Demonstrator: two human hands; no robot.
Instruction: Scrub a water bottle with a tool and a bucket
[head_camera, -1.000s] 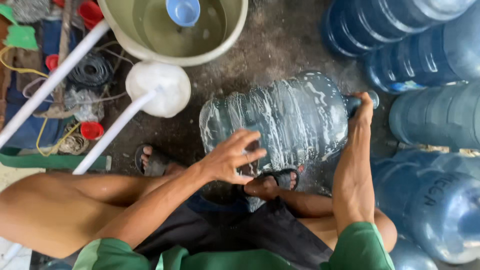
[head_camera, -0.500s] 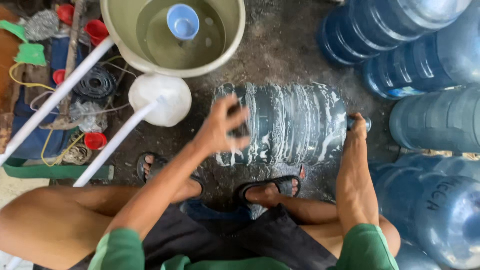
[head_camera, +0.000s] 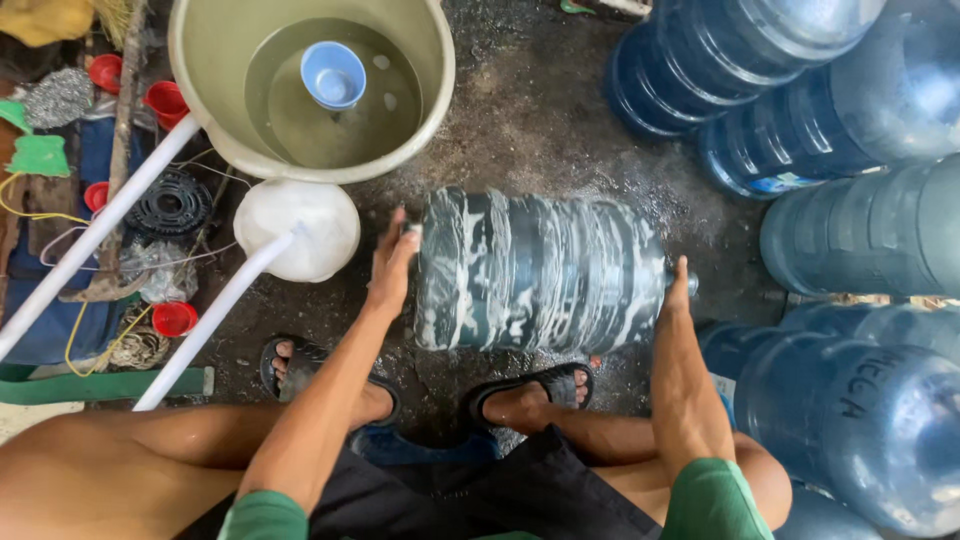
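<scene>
- Lying on its side on the wet concrete floor, a large blue water jug streaked with white soap foam sits at the centre of the head view, its neck pointing toward 3 o'clock.
- At the jug's base end, toward 9 o'clock, the left hand presses flat against it, fingers extended and close together, touching the bottom edge rather than wrapped around anything.
- At the neck end, the right hand rests against the jug's shoulder; its fingers are hidden behind the wrist, so I cannot tell how they are set.
- Toward 11 o'clock from the jug stands a pale green basin holding water, with a small blue cup floating in it.
- Just beside the left hand, at 9 o'clock, sits a round white container with a white pipe running from it toward 7 o'clock.
- Stacked blue jugs crowd the side from 1 to 4 o'clock, well apart from the soapy one.
- Two sandalled feet are planted at 6 o'clock, just below the jug.
- Red caps lie scattered near 10 o'clock.
</scene>
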